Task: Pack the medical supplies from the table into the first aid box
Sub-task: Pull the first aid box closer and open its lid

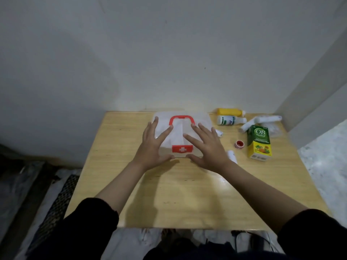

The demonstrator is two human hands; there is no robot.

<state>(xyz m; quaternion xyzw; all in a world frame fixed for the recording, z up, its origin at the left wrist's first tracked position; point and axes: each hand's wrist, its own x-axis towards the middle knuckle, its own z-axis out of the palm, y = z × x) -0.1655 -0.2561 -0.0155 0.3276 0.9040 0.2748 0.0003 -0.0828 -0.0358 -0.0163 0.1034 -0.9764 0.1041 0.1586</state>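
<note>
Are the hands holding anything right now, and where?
Nothing is held. Left hand and right hand lie flat, fingers spread, on the closed first aid box lid.

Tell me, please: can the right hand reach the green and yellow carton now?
Probably yes. The right hand is open on the first aid box; the carton lies just to its right, with only a small red-capped item between.

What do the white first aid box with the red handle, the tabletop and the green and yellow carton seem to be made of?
White first aid box with the red handle: probably plastic, smooth, slightly translucent lid with moulded red handle and latch.
Light wooden tabletop: wood or wood-look laminate, with visible grain lines and a soft sheen.
Green and yellow carton: printed cardboard, judging by its sharp folded edges and matte label.
</note>
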